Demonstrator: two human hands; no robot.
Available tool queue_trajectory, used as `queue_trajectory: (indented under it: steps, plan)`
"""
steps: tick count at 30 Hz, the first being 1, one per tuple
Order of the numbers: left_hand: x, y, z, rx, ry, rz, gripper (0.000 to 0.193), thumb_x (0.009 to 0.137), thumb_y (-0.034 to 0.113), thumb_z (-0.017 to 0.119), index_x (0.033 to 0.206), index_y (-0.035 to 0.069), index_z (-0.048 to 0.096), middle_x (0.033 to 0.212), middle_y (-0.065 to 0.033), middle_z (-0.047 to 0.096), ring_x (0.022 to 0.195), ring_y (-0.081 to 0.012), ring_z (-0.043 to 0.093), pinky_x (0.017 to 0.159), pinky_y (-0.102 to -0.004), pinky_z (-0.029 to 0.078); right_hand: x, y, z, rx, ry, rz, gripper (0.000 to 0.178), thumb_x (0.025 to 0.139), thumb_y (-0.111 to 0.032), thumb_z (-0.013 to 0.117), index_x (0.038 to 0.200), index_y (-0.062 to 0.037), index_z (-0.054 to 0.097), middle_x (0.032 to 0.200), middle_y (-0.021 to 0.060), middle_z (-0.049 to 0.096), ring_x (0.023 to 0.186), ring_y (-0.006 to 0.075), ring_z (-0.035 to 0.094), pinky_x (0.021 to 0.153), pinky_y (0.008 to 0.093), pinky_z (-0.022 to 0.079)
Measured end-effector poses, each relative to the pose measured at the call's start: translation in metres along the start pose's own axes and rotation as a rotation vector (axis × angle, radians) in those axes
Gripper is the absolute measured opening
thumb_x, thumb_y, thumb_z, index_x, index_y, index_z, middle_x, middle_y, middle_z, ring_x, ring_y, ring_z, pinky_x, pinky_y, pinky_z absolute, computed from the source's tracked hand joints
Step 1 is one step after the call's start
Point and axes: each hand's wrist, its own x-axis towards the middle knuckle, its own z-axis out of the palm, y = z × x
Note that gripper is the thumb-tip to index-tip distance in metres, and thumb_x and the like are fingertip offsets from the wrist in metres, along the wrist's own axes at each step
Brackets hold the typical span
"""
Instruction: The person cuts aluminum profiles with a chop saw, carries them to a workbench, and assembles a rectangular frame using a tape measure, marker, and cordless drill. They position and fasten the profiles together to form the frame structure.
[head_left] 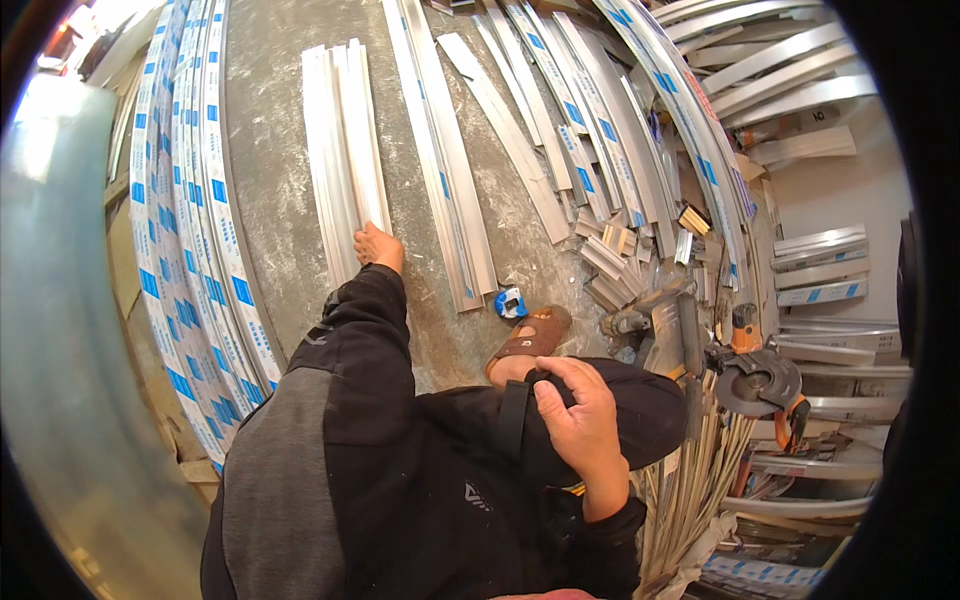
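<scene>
My left hand (378,247) reaches forward to a short group of silver aluminium profiles (340,150) lying side by side on the floor. Its fingers are curled over the right edge of the group, close to the near end. My right hand (585,415) is above my bent right knee, holding nothing, with thumb and fingers apart. Below its fingertips is my foot in a brown sandal (535,335). A blue and white tape measure (510,303) rests on the floor just ahead of the sandal, by the near end of a longer pair of profiles (440,160).
Long film-wrapped profiles (185,230) run along the left, beside a large pale sheet (60,200). More profiles (590,110) and short offcuts (610,260) lie ahead to the right. An orange and black power saw (757,375) stands at my right, near racks of profiles (825,250).
</scene>
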Motion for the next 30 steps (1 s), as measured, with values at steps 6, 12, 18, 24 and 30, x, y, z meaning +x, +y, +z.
queue_trajectory:
  steps: [6,12,18,24,30]
  plan:
    - [-0.004,-0.021,0.006,-0.030,0.017,0.085,0.061,0.084,0.024,0.074,0.138,0.012,0.047,0.138,-0.0181,0.048,0.124,-0.0392,0.051,0.103,-0.0480,0.044,-0.023,-0.005,-0.020,0.011,0.126,-0.010,0.025,0.088,-0.015,0.069,0.108,-0.0001,0.069,0.107,0.0156,0.070,0.102,0.0316,0.065,0.091,0.0378,0.050]
    - [0.002,-0.043,0.011,-0.050,0.092,0.263,0.071,0.078,0.028,0.081,0.139,0.009,0.049,0.130,-0.0227,0.054,0.118,-0.0403,0.057,0.098,-0.0498,0.049,-0.092,0.004,-0.038,0.060,0.397,0.059,0.018,0.091,-0.007,0.061,0.104,0.0011,0.070,0.101,0.0132,0.071,0.094,0.0253,0.067,0.085,0.0342,0.051]
    - [-0.025,-0.048,0.005,0.016,0.036,0.123,0.066,0.077,0.029,0.080,0.135,0.010,0.055,0.125,-0.0233,0.057,0.109,-0.0411,0.062,0.090,-0.0509,0.054,-0.184,0.027,-0.016,0.429,0.627,0.378,0.016,0.095,-0.009,0.064,0.105,0.0018,0.070,0.093,0.0078,0.072,0.076,0.0106,0.064,0.068,0.0245,0.050]
    - [-0.048,-0.031,-0.011,0.022,-0.066,0.223,0.060,0.078,0.028,0.075,0.132,0.008,0.058,0.120,-0.0242,0.062,0.108,-0.0426,0.064,0.090,-0.0494,0.055,-0.233,0.031,0.017,0.469,0.772,0.460,0.020,0.098,-0.012,0.061,0.109,0.0040,0.068,0.091,0.0046,0.071,0.074,0.0059,0.062,0.067,0.0222,0.049]
    - [-0.062,-0.003,-0.016,0.020,-0.026,0.302,0.057,0.081,0.033,0.075,0.129,0.007,0.058,0.120,-0.0251,0.060,0.107,-0.0423,0.064,0.090,-0.0504,0.055,-0.240,0.022,0.018,0.446,0.758,0.424,0.021,0.098,-0.014,0.062,0.109,0.0027,0.068,0.093,0.0062,0.071,0.077,0.0079,0.064,0.069,0.0236,0.051]
